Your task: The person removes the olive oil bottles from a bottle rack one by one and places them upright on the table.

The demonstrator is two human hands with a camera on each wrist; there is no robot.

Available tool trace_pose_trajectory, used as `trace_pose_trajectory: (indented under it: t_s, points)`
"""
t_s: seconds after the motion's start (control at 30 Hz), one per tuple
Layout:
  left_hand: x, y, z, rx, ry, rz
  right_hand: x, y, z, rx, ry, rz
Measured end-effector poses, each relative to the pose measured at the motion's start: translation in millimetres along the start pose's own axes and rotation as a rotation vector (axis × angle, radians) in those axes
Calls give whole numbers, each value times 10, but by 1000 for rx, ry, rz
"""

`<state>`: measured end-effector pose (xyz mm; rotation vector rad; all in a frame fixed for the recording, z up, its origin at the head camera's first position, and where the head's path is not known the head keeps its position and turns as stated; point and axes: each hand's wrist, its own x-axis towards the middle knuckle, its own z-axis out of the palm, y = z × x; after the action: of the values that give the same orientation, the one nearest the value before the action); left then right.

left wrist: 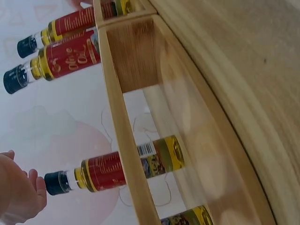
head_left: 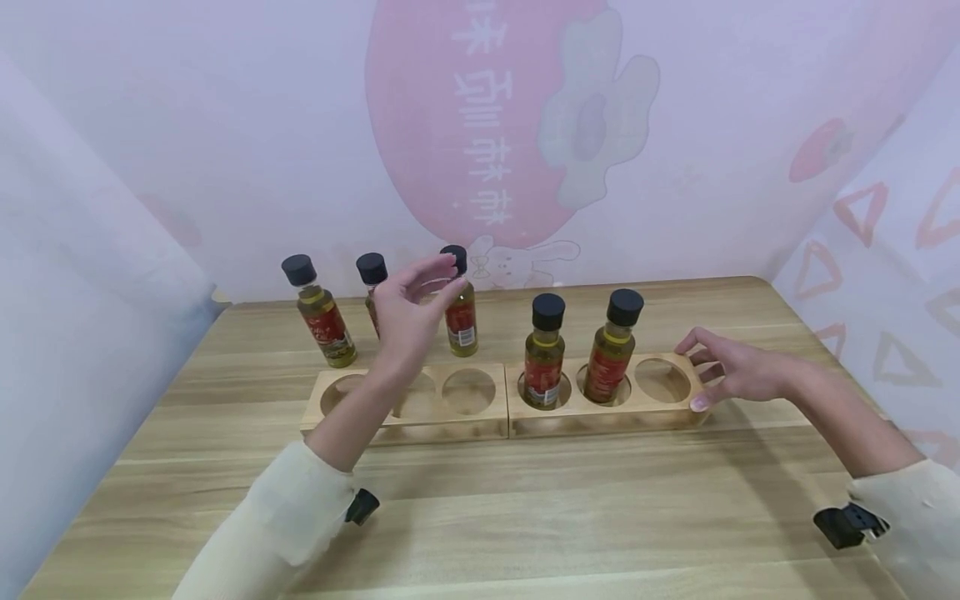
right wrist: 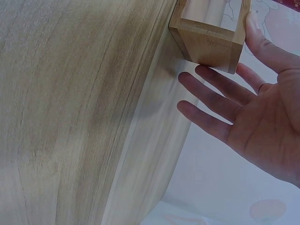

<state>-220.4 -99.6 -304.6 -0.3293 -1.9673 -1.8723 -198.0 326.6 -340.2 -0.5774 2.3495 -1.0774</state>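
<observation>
My left hand (head_left: pixel 408 312) is raised beside a dark-capped olive oil bottle (head_left: pixel 461 321), its fingers and thumb slightly bent near the cap. In the left wrist view the fingertips (left wrist: pixel 41 190) are close to that cap; whether they touch is unclear. At the right end of a wooden bottle rack (head_left: pixel 495 427), my right hand (head_left: pixel 738 371) holds the corners between thumb and index finger, its other fingers extended. Two olive oil bottles, one left (head_left: pixel 543 367) and one right (head_left: pixel 609 358), stand in the right section's round holes. My left hand partly hides another bottle (head_left: pixel 372 271).
A further olive oil bottle (head_left: pixel 326 325) stands behind the rack at the left. The rack and bottles are on a wood-grain table (head_left: pixel 525 508). Behind the table hangs a pale printed curtain (head_left: pixel 285 142), with more light sheeting at both sides.
</observation>
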Motion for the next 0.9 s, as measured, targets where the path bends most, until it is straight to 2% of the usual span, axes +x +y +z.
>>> trace_pose_trajectory:
  t_s: [0.2,0.47,0.63,0.9]
  points:
    - [-132,33,106,-39,-79,-28,-7,5,1,4,3,-1]
    - [-283,6,263,-58,-267,-61,2,-10,4,23,-7,16]
    - [-336,1,346,-127,-373,-94,2,-5,-4,14,-8,32]
    - [-372,-30,453,-139,-474,-49,-6,1,-4,3,-3,32]
